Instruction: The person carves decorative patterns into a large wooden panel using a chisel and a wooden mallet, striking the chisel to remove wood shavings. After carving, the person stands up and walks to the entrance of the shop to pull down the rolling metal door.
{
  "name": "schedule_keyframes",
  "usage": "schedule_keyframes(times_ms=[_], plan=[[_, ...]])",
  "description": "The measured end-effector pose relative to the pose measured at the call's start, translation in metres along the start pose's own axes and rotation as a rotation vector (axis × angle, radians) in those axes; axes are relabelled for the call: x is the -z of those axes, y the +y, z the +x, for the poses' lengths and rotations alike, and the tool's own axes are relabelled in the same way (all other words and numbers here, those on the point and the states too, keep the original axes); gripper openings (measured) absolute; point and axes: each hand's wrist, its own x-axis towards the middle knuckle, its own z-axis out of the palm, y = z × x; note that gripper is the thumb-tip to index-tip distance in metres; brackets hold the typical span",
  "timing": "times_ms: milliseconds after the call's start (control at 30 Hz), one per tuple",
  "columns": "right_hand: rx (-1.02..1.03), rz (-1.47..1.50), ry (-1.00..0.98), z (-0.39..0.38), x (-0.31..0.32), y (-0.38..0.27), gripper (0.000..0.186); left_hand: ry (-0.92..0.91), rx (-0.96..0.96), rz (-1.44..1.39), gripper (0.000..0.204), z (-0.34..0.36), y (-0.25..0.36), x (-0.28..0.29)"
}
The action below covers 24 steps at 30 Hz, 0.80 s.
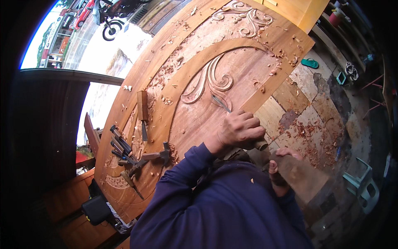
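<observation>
My left hand [241,128] is closed round the handle of a carving chisel [222,103], its knuckles up. The metal blade slants to the upper left and its tip meets the panel beside a carved leaf scroll [213,81]. The handle's butt end sticks out behind my fist. To its right, my right hand [282,180] is closed on a brown wooden block [304,174], off the panel's near edge and partly blurred. The large wooden panel [195,124] bears an arched border, more carved scrollwork [244,18] at the far end and scattered shavings.
Several chisels [120,143], a hammer [163,153] and a wide wood-handled chisel [142,110] lie on the panel's left. A black case [96,209] stands off its lower left. Shavings litter the floor tiles [309,133] at right, near a pale green plastic stool [365,186] and a green sandal [309,63].
</observation>
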Motion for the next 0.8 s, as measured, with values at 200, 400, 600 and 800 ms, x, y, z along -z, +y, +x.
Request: schedule_keyframes(times_ms=[200, 400, 600, 800], plan=[[-0.050, 0.318, 0.341, -0.014, -0.023, -0.019, 0.083, -0.032, -0.022, -0.004, 0.017, -0.010, -0.009, 0.015], [0.067, 0.577, 0.538, -0.010, -0.049, -0.020, 0.058, -0.068, -0.123, -0.075, 0.020, -0.015, -0.014, 0.022], [-0.635, 0.924, 0.165, -0.031, -0.057, -0.025, 0.055, -0.148, -0.178, -0.119, 0.025, -0.020, -0.022, 0.034], [-0.415, 0.706, 0.406, -0.076, -0.116, -0.022, 0.055, -0.115, -0.215, -0.162, 0.027, -0.025, -0.026, 0.037]])
